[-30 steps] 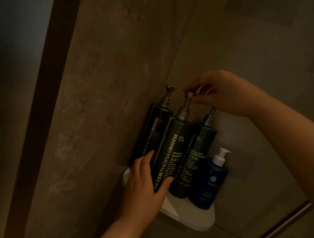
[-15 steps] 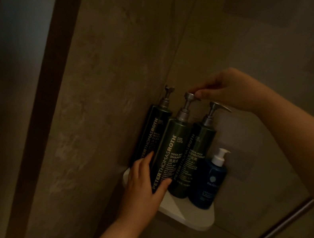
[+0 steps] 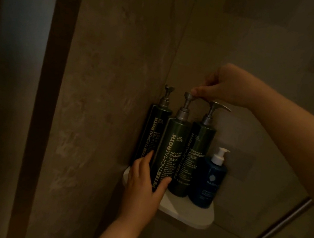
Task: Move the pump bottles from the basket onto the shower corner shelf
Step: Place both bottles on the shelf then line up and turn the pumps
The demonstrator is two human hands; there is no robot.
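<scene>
Shelf: A white rounded corner shelf (image 3: 187,213) on dim stone-look shower walls carries four upright bottles.
Bottle in hand: A tall dark green shampoo pump bottle (image 3: 168,154) stands at the shelf's front left edge, between a matching body cleanser bottle (image 3: 153,130) and a matching conditioner bottle (image 3: 197,157).
Left hand: The left hand (image 3: 144,188) wraps thumb and fingers round its lower body.
Right hand: The right hand (image 3: 223,84) pinches its silver pump head in curled fingertips.
Doing it well: Probably squaring the nozzle. Brace the base, twist gently, and spare the small blue bottle (image 3: 211,183) at the right edge.
Basket: Out of view.

Dim brown stone walls (image 3: 108,68) meet beside a dark upright frame (image 3: 48,99).
</scene>
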